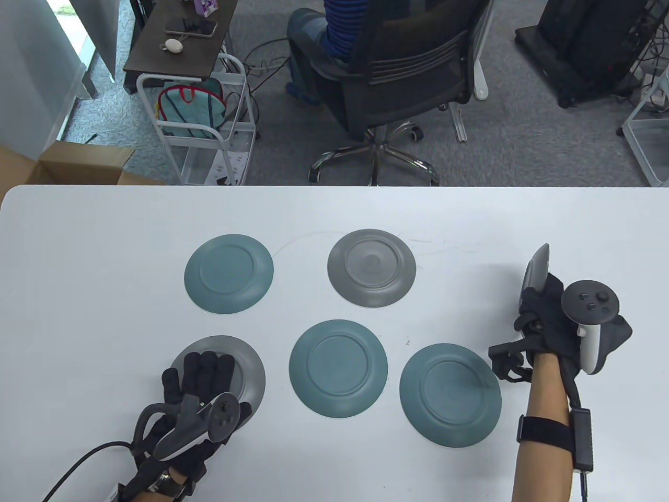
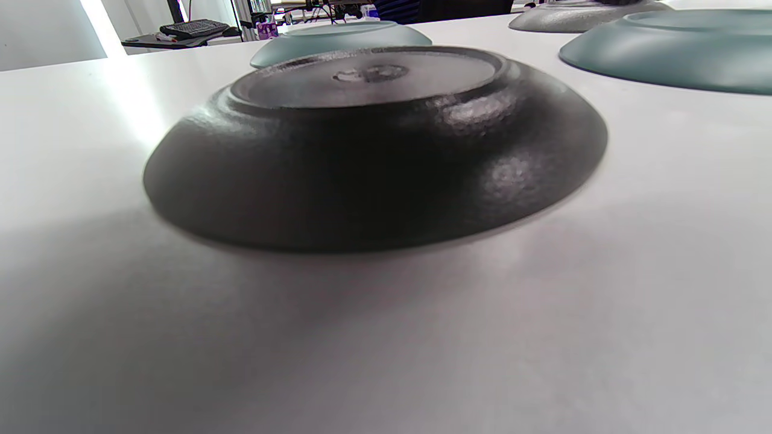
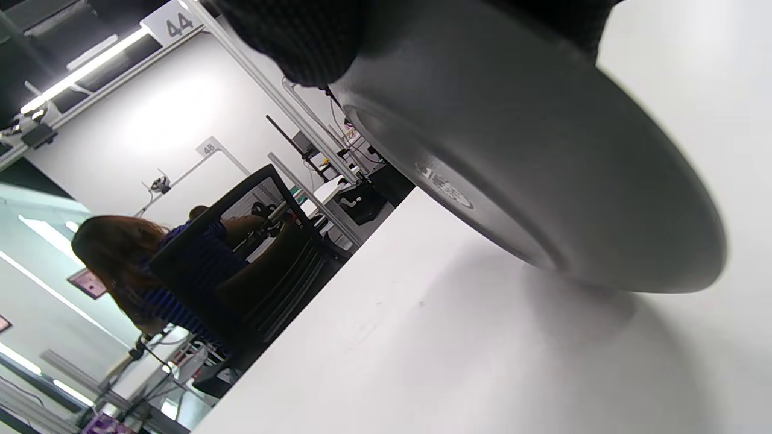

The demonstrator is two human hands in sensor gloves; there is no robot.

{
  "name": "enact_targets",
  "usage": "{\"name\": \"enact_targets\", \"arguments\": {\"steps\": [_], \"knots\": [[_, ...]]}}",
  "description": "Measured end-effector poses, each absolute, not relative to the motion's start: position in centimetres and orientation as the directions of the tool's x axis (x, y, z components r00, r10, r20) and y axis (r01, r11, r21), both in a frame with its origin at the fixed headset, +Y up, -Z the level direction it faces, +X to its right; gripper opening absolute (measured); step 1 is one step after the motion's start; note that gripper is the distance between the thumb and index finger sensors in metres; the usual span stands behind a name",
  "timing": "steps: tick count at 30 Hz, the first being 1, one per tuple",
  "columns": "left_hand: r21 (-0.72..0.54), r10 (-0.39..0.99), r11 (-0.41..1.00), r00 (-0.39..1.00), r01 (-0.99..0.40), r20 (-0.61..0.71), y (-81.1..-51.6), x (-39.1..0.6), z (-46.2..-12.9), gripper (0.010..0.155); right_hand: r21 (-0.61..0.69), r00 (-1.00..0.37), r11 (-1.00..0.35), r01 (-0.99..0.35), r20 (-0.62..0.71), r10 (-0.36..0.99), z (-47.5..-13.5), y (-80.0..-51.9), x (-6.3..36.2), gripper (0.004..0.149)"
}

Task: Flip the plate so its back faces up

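Note:
My right hand [image 1: 543, 316] grips a grey plate [image 1: 538, 264] by its rim and holds it up on edge over the right side of the white table [image 1: 104, 235]. In the right wrist view the plate's back with its foot ring [image 3: 531, 157] faces the camera, with a gloved finger [image 3: 301, 42] on the rim at the top. My left hand [image 1: 201, 376] lies flat with its fingers spread over another grey plate [image 1: 243, 366] at the near left. That plate [image 2: 374, 150] lies back up in the left wrist view, where no fingers show.
Three teal plates [image 1: 228, 273] [image 1: 338, 368] [image 1: 450, 395] and one grey plate [image 1: 371, 267] lie back up across the middle of the table. Beyond the far edge are a person in an office chair [image 1: 397, 68], a wire cart [image 1: 201, 130] and a cardboard box [image 1: 78, 164].

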State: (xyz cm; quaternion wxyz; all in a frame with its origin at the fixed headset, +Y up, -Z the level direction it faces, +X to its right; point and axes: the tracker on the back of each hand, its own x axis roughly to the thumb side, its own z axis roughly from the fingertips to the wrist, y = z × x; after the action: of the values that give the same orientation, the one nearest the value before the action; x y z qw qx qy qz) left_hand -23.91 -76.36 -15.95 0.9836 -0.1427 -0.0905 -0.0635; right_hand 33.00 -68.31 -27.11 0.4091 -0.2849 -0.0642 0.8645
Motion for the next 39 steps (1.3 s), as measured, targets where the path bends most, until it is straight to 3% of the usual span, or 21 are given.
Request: {"name": "enact_targets", "arguments": {"steps": [9,23,39], "knots": [[-0.271,-0.099,0.951,0.975,0.151,0.197,-76.5,-23.9,-16.0,0.089,-0.446,-0.277,-0.473,-0.76,-0.435,0.857,-26.3,-69.4,35.1,0.054],[-0.271,-0.102,0.95,0.976,0.153,0.194,-76.5,-24.0,-16.0,0.089,-0.519,-0.14,-0.487,-0.703,-0.57,0.81,-25.3,-72.5,37.2,0.062],[-0.281,-0.1,0.947,0.976,0.153,0.193,-76.5,-24.0,-16.1,0.089,-0.458,-0.103,-0.548,-0.7,-0.694,0.713,-24.6,-76.4,38.7,0.071]]}}
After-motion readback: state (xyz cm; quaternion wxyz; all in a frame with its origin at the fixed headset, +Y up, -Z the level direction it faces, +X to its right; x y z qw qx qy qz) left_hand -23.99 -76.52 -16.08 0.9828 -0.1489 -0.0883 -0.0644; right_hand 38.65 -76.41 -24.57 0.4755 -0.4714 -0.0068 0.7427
